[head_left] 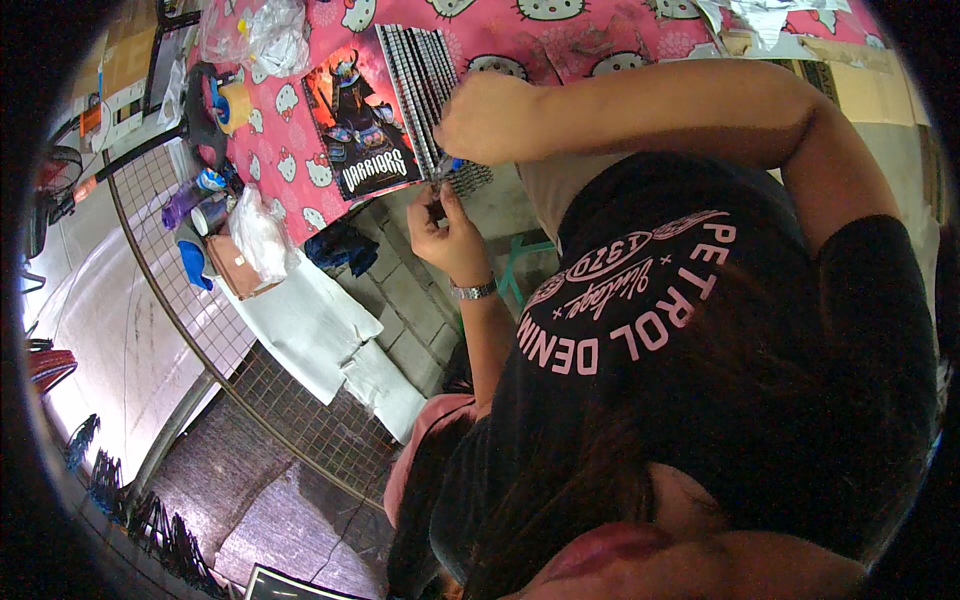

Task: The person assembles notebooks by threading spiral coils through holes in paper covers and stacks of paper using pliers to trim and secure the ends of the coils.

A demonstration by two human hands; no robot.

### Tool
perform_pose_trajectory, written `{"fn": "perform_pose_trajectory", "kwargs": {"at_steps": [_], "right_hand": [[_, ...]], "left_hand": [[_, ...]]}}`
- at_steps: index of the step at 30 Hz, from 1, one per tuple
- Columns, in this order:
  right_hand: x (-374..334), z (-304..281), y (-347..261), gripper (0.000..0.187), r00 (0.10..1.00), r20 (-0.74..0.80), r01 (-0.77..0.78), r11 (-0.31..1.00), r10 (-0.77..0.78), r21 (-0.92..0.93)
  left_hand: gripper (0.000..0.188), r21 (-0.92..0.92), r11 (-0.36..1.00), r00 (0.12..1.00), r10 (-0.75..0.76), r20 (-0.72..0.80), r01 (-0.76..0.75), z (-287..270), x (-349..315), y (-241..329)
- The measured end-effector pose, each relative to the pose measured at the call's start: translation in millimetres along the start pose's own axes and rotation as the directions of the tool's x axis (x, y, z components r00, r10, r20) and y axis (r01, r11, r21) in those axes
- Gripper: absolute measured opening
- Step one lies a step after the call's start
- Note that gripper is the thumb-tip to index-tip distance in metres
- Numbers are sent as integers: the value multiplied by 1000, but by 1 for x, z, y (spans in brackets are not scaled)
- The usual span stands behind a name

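A fanned stack of spiral-bound notebooks (362,120) lies on the pink tabletop, the top cover showing an armoured warrior on red. Along its right side run the dark spiral edges. My right hand (485,118) is curled into a fist over these edges; a small blue bit shows beneath it, too hidden to name. At the notebooks' lower right corner, my left hand (445,230), with a metal watch (473,290) on its wrist, has thumb and fingers closed in a pinch. What lies between them is too small to make out. Dark wire coils (472,181) show just beside both hands.
A patterned pink cloth (287,130) covers the table. Tape rolls (232,105) and clear plastic (270,38) are at its left. Beyond the near edge lie a white plastic bag (262,235), a brown box (240,268) and white sheets (300,325), beside a wire-mesh rack (300,400).
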State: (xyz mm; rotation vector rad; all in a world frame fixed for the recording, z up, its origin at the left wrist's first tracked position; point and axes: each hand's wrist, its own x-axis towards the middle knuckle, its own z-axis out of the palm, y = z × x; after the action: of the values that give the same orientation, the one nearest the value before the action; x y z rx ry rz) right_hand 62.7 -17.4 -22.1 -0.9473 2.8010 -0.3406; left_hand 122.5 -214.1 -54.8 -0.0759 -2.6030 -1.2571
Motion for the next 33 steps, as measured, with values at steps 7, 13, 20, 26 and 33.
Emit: {"fn": "perform_pose_trajectory", "kwargs": {"at_steps": [7, 13, 20, 26, 33], "right_hand": [[-14, 24, 21, 22, 927, -372, -9, 993, -36, -118], [-9, 27, 14, 22, 907, -408, 27, 979, -108, -200], [3, 19, 9, 18, 998, 19, -54, 997, 53, 55], [-9, 43, 24, 17, 862, -493, 40, 986, -114, -159], [0, 32, 12, 14, 969, -240, 13, 988, -50, -152]], "left_hand": [[11, -501, 803, 945, -250, 210, 324, -10, 6, 3], [11, -541, 757, 928, -256, 271, 366, -6, 7, -8], [8, -478, 780, 912, -297, 284, 403, -7, 5, -4], [6, -623, 591, 858, -362, 363, 513, -6, 5, -5], [11, -514, 696, 860, -337, 384, 502, -2, 6, -13]]}}
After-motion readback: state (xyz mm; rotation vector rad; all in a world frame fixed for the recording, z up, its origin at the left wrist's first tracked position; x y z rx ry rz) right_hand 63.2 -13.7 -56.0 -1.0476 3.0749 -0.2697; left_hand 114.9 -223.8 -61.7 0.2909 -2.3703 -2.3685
